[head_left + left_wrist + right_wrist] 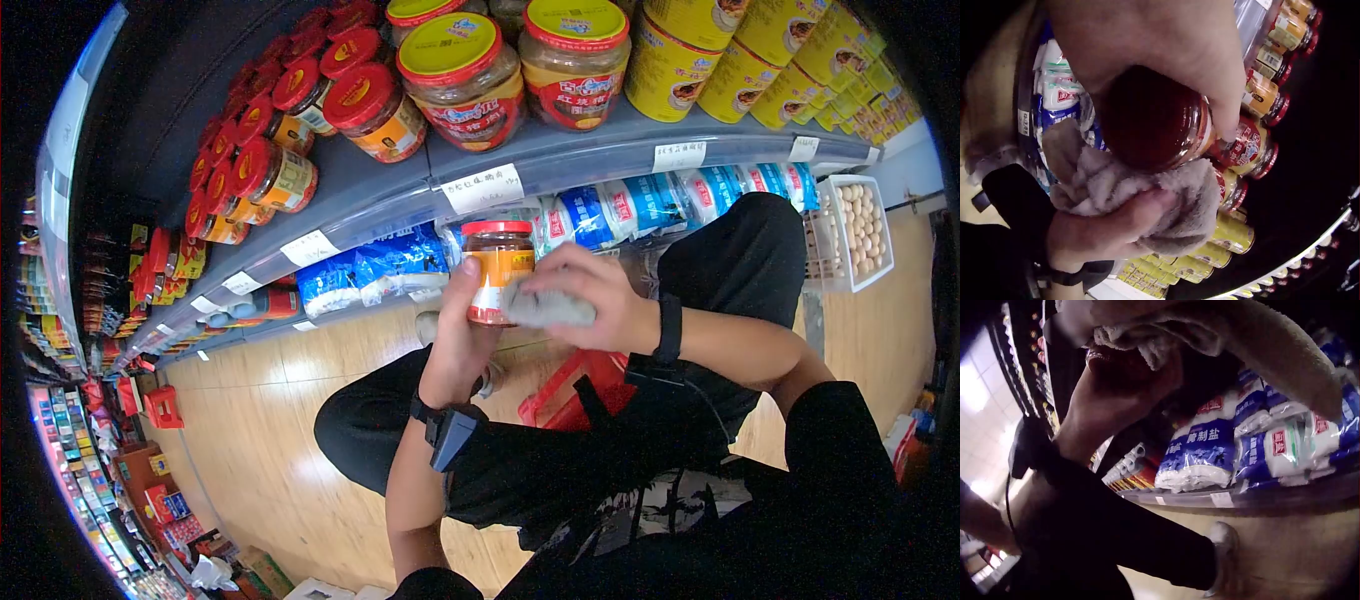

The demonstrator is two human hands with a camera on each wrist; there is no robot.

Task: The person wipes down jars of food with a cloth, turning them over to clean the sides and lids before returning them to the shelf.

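Observation:
A red-lidded glass jar (497, 262) with an orange and white label stands upright in front of the shelf edge, gripped around its left side by the left hand (465, 325). The right hand (600, 295) holds a grey cloth (548, 306) against the jar's right side. In the left wrist view, the jar's dark base (1147, 122) faces the camera, the left hand (1154, 37) wraps over it, and the right hand (1110, 228) presses the cloth (1191, 200) with its thumb. The right wrist view shows the cloth (1172, 331) over part of the jar (1116, 369).
Jars (465, 90) and yellow cans (675, 65) line the upper shelf, whose edge (400, 195) carries price tags. Blue and white bags (375, 265) lie below. A white basket of eggs (862, 235) is at the right. A red object (575, 390) sits between the legs.

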